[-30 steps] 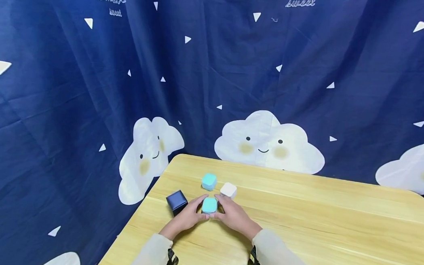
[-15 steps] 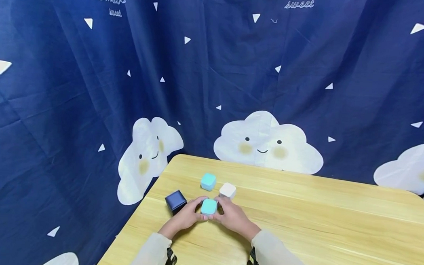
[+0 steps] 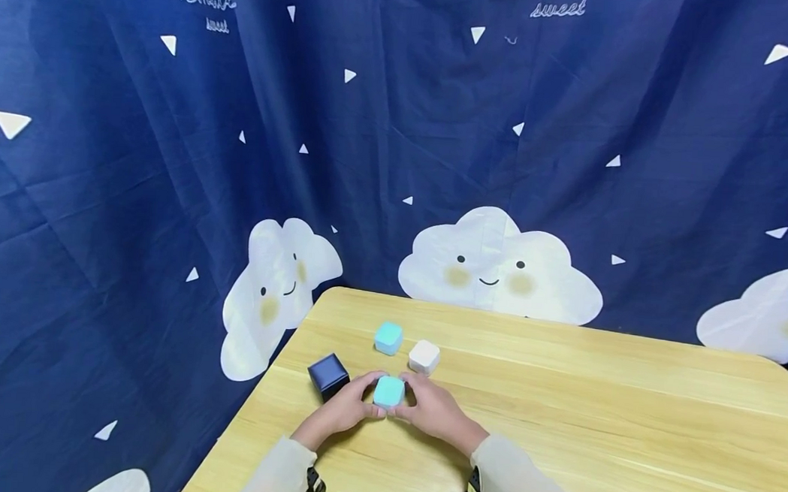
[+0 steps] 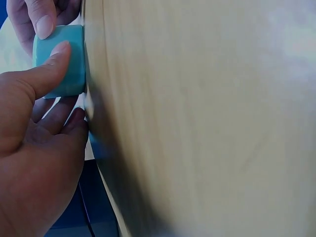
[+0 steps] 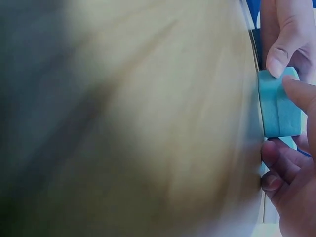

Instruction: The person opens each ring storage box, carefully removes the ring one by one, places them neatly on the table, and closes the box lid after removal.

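Both hands hold a small teal box point(image 3: 389, 391) with rounded corners between them, over the left part of the table. My left hand point(image 3: 349, 406) pinches its left side, the thumb on the near face and the fingers behind. From the right, my right hand point(image 3: 435, 412) grips it in the same way. A thin seam runs across the teal box point(image 5: 279, 116) in the right wrist view. In the left wrist view the thumbs lie on the teal box point(image 4: 75, 59), close over the wood. The fingers partly hide its sides and back.
Beyond the hands stand a light blue box point(image 3: 388, 337) and a white box point(image 3: 424, 356). A dark blue box point(image 3: 328, 375) sits right beside the left hand. The wooden table point(image 3: 601, 409) reaches far to the right; a navy curtain point(image 3: 374, 124) hangs behind it.
Both hands have drawn the teal box a little toward the person, away from the white box, which now shows more fully. The other boxes stay where they were.
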A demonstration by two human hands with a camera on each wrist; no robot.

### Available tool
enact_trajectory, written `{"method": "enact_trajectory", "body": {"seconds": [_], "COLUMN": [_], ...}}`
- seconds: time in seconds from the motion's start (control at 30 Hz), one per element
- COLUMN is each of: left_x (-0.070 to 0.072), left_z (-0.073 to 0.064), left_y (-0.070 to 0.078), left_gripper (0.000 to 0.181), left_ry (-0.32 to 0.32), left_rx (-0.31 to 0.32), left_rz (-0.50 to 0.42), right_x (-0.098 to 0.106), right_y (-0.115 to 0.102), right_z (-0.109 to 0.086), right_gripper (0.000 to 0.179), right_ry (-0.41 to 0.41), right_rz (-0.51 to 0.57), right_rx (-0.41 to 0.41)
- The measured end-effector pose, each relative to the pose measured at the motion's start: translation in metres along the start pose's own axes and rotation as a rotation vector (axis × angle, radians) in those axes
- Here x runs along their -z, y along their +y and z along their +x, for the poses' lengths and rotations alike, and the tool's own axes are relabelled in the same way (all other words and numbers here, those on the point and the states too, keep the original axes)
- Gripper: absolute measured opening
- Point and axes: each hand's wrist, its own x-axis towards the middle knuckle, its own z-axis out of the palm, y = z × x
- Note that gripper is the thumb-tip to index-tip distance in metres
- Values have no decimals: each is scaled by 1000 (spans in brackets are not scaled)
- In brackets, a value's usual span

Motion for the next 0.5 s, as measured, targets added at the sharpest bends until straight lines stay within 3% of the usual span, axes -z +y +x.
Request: {"method": "enact_trajectory", "body": {"seconds": [0.23,0.5], "left_x": [0,0], "left_z": [-4,-10], "left_y": [3,4], "left_gripper": [61,60], "left_ry": [-6,-10], "left_rx": [2,5], "left_rz": [1,4], "right_x": [-1,-5], "right_y": [-1,-5], "right_z": [-4,-8], "right_gripper": [47,61], "right_ry": [-4,-4], "right_rz": [9,-35], "right_rx": [5,-8]}}
